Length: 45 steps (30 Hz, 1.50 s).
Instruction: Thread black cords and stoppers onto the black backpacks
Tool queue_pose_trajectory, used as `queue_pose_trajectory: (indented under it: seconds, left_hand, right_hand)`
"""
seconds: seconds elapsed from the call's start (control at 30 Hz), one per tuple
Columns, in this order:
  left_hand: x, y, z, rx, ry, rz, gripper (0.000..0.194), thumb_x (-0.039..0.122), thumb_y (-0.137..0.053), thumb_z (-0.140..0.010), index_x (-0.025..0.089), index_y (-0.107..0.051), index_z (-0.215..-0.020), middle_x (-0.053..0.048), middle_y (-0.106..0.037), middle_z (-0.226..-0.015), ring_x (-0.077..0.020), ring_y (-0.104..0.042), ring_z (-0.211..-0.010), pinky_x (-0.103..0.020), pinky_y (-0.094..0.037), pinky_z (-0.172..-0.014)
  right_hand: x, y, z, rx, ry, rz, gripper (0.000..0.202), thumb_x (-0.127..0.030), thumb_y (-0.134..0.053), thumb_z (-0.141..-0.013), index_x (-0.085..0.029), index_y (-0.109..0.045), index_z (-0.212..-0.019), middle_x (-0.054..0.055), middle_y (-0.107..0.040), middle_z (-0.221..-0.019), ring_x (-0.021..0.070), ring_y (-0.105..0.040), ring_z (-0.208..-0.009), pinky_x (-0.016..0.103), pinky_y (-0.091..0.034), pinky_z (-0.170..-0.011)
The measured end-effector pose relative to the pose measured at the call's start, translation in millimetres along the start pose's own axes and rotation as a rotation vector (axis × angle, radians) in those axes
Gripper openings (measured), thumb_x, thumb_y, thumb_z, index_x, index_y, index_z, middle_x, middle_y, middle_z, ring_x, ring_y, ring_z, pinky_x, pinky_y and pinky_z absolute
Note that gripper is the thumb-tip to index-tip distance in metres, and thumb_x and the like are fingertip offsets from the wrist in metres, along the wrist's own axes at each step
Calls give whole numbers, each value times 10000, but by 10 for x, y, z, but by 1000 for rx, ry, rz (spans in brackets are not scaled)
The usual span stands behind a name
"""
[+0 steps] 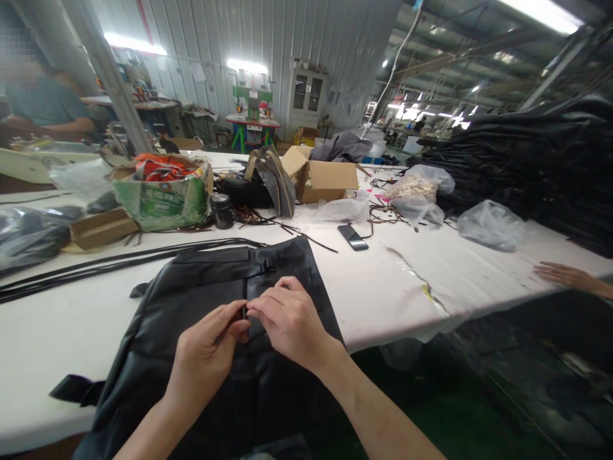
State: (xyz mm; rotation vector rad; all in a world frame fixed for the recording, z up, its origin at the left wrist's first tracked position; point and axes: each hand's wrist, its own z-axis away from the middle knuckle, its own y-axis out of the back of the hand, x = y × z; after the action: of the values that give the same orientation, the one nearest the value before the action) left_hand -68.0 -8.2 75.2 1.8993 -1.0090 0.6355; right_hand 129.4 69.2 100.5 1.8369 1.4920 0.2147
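Beyond the black bag [268, 383], a green sack [191, 206] bears blurred lettering [165, 194].

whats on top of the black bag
On the black bag, a strap buckle shows, and the left hand and right hand pinch a small dark piece over its front. They hide most of that piece and the bag beneath.

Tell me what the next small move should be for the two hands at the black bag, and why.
Probably a gentle tug with the right hand while the left hand steadies: both sets of fingertips meet at a small dark piece over the black bag, its details hidden by the fingers, so a light pull might show whether it is secured.
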Motion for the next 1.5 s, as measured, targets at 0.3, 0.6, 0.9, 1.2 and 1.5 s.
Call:
queue_pose_trajectory:
  seconds: [0.3, 0.6, 0.9, 1.2, 1.5]
  left_hand:
    - [43, -29, 0, 66, -105, -88, 231, 214, -669, -1091, 194, -779, -1293, -35, -825, -1076, -130, -797, -839, -176, -627, -785]
    - [-28, -10, 2, 48, -170, -173, 259, 250, -702, -1089, 191, -753, -1336, -64, -827, -1242, -175, -823, -1076, -203, -627, -984]
    - [-87, 127, 46, 91, -109, -211, 313, 335, -716, -1086, 186, -767, -1357, -78, -831, -1222, -205, -826, -1038, -265, -656, -980]
    - [-91, 32, 81, 65, -265, -263, 283, 233, -669, -1103, 180, -725, -1376, -87, -811, -1270, -191, -810, -1120, -242, -627, -1050]
    - [-53, 29, 146, 19, -307, -269, 299, 205, -656, -1115, 182, -678, -1412, -79, -806, -1272, -161, -807, -1140, -198, -607, -1074]
  right_hand:
    - [-53, -115, 42, 26, -92, -18, 231, -246, -546, -1188, -184, -669, -1003, 43, -754, -892, 188, -679, -802, 422, -490, -917]
    - [-48, -96, 50, 27, -129, -128, 168, -254, -591, -1184, -190, -722, -1100, 43, -797, -984, 192, -735, -902, 413, -488, -924]
    - [-108, 210, 165, -90, -168, 50, 90, -211, -674, -1128, -216, -762, -1109, 62, -755, -1000, 226, -673, -931, 419, -483, -853]
    - [-204, -370, 425, -445, -128, 327, 139, -239, -750, -1066, -184, -732, -940, 57, -706, -1038, 268, -623, -999, 448, -464, -853]
    - [-186, -90, 506, 120, -282, -148, 111, -197, -600, -1155, -204, -711, -1163, 64, -786, -1056, 230, -705, -966, 393, -527, -903]
